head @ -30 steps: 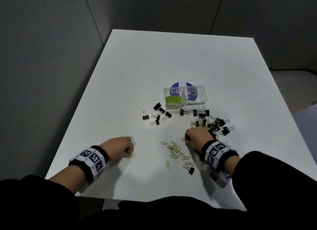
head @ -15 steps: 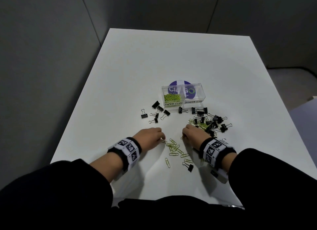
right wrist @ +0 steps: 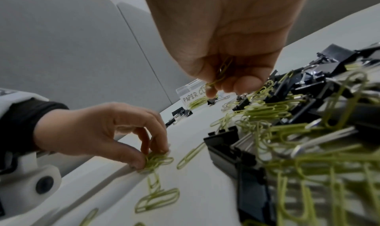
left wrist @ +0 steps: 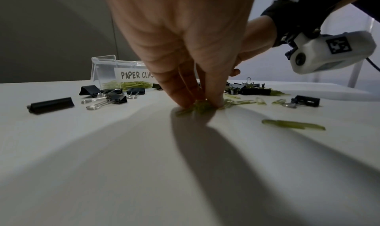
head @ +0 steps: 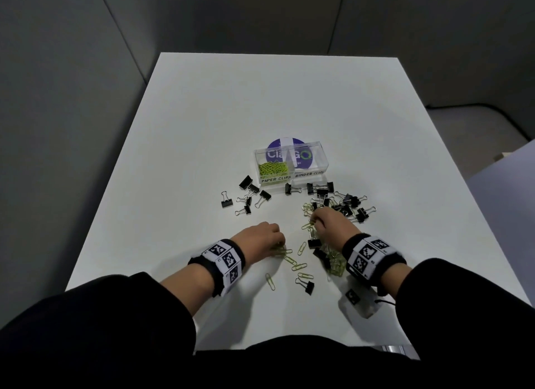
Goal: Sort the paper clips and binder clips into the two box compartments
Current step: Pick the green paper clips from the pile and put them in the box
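A clear two-compartment box stands mid-table. Its left compartment, labelled PAPER CLIPS, holds green paper clips; the right one is labelled BINDER CLIPS. My left hand pinches a small bunch of green paper clips against the table, thumb and fingertips pressed on them. My right hand hovers over a mixed heap and holds green paper clips in its curled fingers. Loose paper clips lie between the hands. Black binder clips lie left and right of the box front.
The white table has bare surface behind and left of the box. A lone binder clip and a paper clip lie near the front edge. Grey walls close in on the left and back.
My left hand slid right from the table's left side to the scattered paper clips and pinched a bunch. My right hand crept forward over the mixed heap.
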Available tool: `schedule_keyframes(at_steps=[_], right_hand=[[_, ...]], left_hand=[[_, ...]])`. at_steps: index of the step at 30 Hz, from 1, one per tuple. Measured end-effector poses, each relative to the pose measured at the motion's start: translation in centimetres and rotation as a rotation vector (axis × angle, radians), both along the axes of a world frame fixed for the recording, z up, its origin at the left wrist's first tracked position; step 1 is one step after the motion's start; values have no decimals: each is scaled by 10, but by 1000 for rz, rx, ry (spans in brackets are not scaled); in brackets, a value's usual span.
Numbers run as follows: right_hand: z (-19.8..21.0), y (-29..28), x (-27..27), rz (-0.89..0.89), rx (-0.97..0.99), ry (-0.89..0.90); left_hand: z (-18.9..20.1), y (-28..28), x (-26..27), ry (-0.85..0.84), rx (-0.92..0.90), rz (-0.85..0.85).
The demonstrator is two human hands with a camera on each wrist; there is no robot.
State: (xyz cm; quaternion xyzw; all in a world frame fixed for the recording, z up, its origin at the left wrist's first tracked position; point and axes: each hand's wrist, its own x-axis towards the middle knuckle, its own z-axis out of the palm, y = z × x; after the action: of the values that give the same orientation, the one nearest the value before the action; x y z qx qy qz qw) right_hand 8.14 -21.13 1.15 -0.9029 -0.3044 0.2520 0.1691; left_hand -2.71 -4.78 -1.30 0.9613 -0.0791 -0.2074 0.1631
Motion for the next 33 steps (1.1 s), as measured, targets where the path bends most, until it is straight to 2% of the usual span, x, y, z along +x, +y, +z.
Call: schedule_keyframes(at_steps=[4,7,11,14,17,23,29,33], right_hand=[[0,0,4,-23,28,20],[-1,-2,4,8,44,29],[-2,-3,0,90,6,57],[-4,-1,-5,67,-15,101],[-7,-1,-4,12,10,180],[-2,2,-1,22,-6,169],[-4,1,-7,77,-58,158],[-5,4,-9,112,-73,158]], left_hand=[[4,1,6,55,-44,47],[5,5,8,32,-86,76],[3,5,2,-3,-23,142],[0,-1,0,24,-3,148],[2,-1,5,48,-67,171],[6,3,15,153,-89,162],[10,13,20,149,-123,176],[14,19,23,141,-158,242]])
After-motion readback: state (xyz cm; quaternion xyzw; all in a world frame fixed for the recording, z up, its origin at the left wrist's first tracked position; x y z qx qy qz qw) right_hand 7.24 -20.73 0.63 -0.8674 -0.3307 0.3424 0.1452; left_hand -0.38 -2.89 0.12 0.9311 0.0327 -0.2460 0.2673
